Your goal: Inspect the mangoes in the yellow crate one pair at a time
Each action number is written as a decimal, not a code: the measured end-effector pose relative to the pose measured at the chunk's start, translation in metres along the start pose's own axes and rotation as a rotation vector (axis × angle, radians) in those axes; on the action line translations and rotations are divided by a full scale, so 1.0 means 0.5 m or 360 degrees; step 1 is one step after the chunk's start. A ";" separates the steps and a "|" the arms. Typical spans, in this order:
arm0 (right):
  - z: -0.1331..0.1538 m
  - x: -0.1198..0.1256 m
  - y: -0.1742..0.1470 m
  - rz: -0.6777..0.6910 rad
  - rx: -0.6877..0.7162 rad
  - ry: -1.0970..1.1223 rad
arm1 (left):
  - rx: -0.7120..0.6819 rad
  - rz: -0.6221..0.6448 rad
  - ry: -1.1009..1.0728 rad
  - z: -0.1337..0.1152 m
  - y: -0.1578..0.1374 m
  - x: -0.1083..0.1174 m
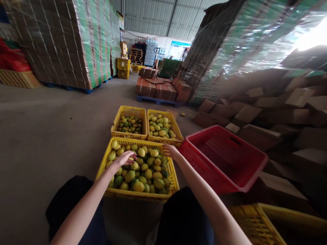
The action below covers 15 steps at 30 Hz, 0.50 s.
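Note:
In front of my knees stands a yellow crate (176, 180) full of green and yellow lemons (148, 174). My left hand (124, 158) hovers over the left half of the fruit, palm down with fingers stretched out; I see nothing in it. Over the crate's far right corner is my right hand (170, 151), fingers extended and a little apart, with nothing visible in it. Whether its fingertips touch the rim I cannot tell. Two more yellow crates sit just beyond: the left one (114, 124) holds smaller lemons, the right one (178, 131) larger ones.
To the right a red crate (201, 170) stands tilted in view, beside a heap of flattened cardboard boxes (270, 136). Another yellow crate (250, 221) is at bottom right. Wrapped pallet stacks (84, 44) and a blue pallet with cartons (158, 100) stand further back.

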State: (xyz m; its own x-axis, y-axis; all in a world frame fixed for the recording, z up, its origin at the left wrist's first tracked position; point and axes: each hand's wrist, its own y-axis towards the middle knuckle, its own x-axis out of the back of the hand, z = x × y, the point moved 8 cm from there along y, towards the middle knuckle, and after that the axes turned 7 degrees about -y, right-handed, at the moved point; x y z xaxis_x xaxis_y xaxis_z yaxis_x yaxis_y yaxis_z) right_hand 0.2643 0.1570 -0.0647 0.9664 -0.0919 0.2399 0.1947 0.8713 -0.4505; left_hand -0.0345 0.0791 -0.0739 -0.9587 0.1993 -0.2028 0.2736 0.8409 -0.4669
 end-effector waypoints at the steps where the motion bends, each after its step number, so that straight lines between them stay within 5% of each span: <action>1: -0.029 -0.008 -0.010 0.0007 -0.0052 -0.0011 | 0.0017 -0.0002 0.0019 0.000 -0.001 -0.003; 8: -0.085 -0.033 -0.047 0.0087 -0.0078 0.0035 | 0.0027 -0.0005 0.0198 0.014 0.009 -0.017; 15: -0.083 -0.048 -0.026 0.0060 0.0111 -0.0278 | -0.0093 -0.0179 0.1019 0.072 0.024 0.047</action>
State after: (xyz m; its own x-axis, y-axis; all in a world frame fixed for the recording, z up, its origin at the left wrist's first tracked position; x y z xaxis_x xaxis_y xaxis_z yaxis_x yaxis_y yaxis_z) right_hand 0.2455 0.1277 -0.1003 0.9279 0.0213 0.3721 0.1407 0.9045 -0.4027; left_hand -0.0509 0.0758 -0.1151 -0.8426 0.3538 0.4060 0.1817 0.8965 -0.4041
